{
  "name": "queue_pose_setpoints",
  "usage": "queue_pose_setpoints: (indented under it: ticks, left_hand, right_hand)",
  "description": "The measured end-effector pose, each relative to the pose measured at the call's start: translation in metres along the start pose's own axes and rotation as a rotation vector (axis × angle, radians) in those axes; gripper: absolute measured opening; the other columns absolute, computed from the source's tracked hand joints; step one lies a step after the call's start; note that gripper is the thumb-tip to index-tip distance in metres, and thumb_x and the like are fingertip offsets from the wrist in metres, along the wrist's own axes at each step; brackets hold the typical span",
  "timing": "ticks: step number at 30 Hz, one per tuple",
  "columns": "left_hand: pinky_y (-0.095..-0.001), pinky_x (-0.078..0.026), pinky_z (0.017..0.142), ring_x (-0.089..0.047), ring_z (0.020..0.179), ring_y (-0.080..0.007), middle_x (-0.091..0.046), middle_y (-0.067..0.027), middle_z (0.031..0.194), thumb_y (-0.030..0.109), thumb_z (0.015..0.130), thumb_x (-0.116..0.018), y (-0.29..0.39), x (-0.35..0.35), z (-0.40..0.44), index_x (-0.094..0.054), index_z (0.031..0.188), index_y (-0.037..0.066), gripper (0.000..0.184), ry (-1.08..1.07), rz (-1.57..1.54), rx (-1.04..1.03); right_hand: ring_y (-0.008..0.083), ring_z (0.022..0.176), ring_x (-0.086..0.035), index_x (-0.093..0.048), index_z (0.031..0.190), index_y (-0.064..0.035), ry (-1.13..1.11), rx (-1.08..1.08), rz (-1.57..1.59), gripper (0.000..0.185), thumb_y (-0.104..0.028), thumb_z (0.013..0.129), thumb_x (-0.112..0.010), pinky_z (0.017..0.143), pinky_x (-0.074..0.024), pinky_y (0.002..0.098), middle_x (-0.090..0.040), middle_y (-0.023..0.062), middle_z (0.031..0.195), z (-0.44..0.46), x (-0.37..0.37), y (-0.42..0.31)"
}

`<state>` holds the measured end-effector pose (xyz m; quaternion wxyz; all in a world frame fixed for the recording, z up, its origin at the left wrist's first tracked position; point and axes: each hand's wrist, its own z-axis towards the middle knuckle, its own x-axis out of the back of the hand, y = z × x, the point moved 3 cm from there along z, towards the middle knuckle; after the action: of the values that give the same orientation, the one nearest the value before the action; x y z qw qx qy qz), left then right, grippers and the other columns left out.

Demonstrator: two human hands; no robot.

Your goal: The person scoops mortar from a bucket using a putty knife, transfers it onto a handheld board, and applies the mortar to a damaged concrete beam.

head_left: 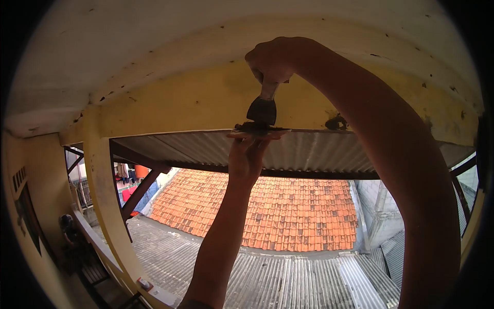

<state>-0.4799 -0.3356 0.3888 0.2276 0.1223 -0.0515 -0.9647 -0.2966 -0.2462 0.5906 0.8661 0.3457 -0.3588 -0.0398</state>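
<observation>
My right hand [274, 57], raised near the top of the view, is closed round the handle of a putty knife [263, 110]. Its broad blade points down, with the edge at a dark, wet-looking paste [249, 126]. The paste lies on a thin flat board [277, 134] held up from below by my left hand [247, 157]. Some fingers of the left hand show under the board; the rest are hidden. Behind the knife is a yellow beam [180, 110], with a dark rough patch [336, 122] near its lower edge, right of the board.
Above is a pale ceiling [170, 31] with dark specks. A yellow post [99, 165] stands at left, beside a balcony ledge [105, 247]. Beyond lie an orange tiled roof [303, 211] and grey corrugated roofing [247, 273]. A small object [144, 284] sits on the ledge.
</observation>
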Motion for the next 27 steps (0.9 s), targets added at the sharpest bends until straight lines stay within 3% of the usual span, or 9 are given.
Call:
queue_pose_setpoints:
  ticks: [3,7,9,14,15,17,21,23,27]
  left_hand:
    - [-0.0528,-0.044,0.115,-0.061,0.122,-0.0339,-0.063,-0.0166,0.129,0.007,0.097,-0.061,0.005,-0.016,-0.002,-0.049,0.135,0.0,0.041,-0.003,0.014,0.001]
    - [-0.0531,-0.042,0.117,-0.064,0.116,-0.0338,-0.066,-0.0151,0.124,0.011,0.095,-0.065,0.006,-0.028,-0.004,-0.059,0.124,-0.002,0.032,0.065,0.022,-0.031]
    - [-0.0532,-0.043,0.116,-0.065,0.114,-0.0343,-0.067,-0.0153,0.121,0.011,0.095,-0.065,0.006,-0.026,-0.004,-0.059,0.124,-0.002,0.032,0.116,0.019,-0.037]
    - [-0.0518,-0.045,0.113,-0.068,0.11,-0.0369,-0.073,-0.018,0.102,0.01,0.094,-0.065,0.009,-0.024,-0.005,-0.064,0.113,-0.003,0.023,-0.039,-0.054,-0.023]
    - [-0.0518,-0.045,0.113,-0.068,0.11,-0.0369,-0.073,-0.018,0.102,0.01,0.094,-0.065,0.009,-0.018,-0.005,-0.064,0.113,-0.003,0.023,-0.039,-0.05,-0.023]
    - [-0.0533,-0.044,0.115,-0.064,0.119,-0.0358,-0.065,-0.0174,0.127,0.004,0.096,-0.06,0.004,-0.003,-0.002,-0.057,0.127,-0.002,0.032,-0.033,-0.027,0.016]
    - [-0.0535,-0.045,0.113,-0.068,0.11,-0.0382,-0.068,-0.0196,0.121,0.005,0.095,-0.06,0.001,-0.004,-0.003,-0.057,0.125,-0.003,0.031,0.064,-0.028,-0.016]
    - [-0.0513,-0.04,0.117,-0.067,0.113,-0.0381,-0.074,-0.0233,0.108,0.011,0.094,-0.061,0.007,-0.018,-0.003,-0.069,0.098,-0.001,0.015,-0.05,0.039,0.003]
    - [-0.0515,-0.04,0.116,-0.066,0.113,-0.0376,-0.074,-0.0225,0.108,0.01,0.094,-0.061,0.011,-0.029,-0.005,-0.069,0.094,0.0,0.012,-0.066,0.031,-0.002]
  right_hand:
    - [0.0267,0.08,-0.073,-0.075,0.099,-0.0079,-0.053,-0.003,-0.107,0.047,-0.038,0.066,-0.091,0.069,-0.0575,0.0417,-0.074,0.0087,0.083,0.01,-0.015,-0.004]
    - [0.0278,0.08,-0.073,-0.076,0.093,-0.0083,-0.036,-0.082,-0.101,0.041,-0.037,0.068,-0.092,0.069,-0.0576,0.041,-0.075,0.0097,0.085,0.003,-0.012,-0.013]
    - [0.0282,0.08,-0.074,-0.076,0.091,-0.0077,0.076,0.043,-0.132,0.038,-0.035,0.069,-0.092,0.069,-0.0578,0.0412,-0.075,0.0099,0.085,-0.004,-0.007,-0.013]
    - [0.0285,0.077,-0.074,-0.075,0.087,-0.0063,0.014,-0.068,-0.165,0.031,-0.03,0.073,-0.09,0.066,-0.058,0.043,-0.074,0.0098,0.079,0.009,-0.001,-0.01]
    - [0.0284,0.077,-0.074,-0.075,0.086,-0.0059,0.014,-0.062,-0.145,0.031,-0.03,0.072,-0.09,0.066,-0.058,0.0432,-0.074,0.0098,0.078,0.01,-0.001,-0.005]
    - [0.0277,0.075,-0.074,-0.074,0.087,-0.0056,0.05,-0.055,-0.091,0.036,-0.033,0.07,-0.09,0.064,-0.0576,0.0433,-0.073,0.0093,0.075,0.02,0.001,0.01]
    - [0.0249,0.075,-0.073,-0.072,0.095,-0.0064,-0.017,-0.007,0.006,0.044,-0.037,0.069,-0.09,0.064,-0.0573,0.0425,-0.073,0.0082,0.078,0.012,0.013,0.014]
    - [0.0245,0.077,-0.074,-0.072,0.097,-0.0071,0.027,0.003,-0.006,0.041,-0.035,0.071,-0.089,0.066,-0.0578,0.0423,-0.074,0.008,0.082,0.002,0.01,0.0]
    - [0.025,0.083,-0.074,-0.072,0.099,-0.0087,0.13,0.123,-0.178,0.03,-0.027,0.077,-0.084,0.071,-0.0594,0.0419,-0.074,0.0068,0.092,-0.015,0.007,-0.042]
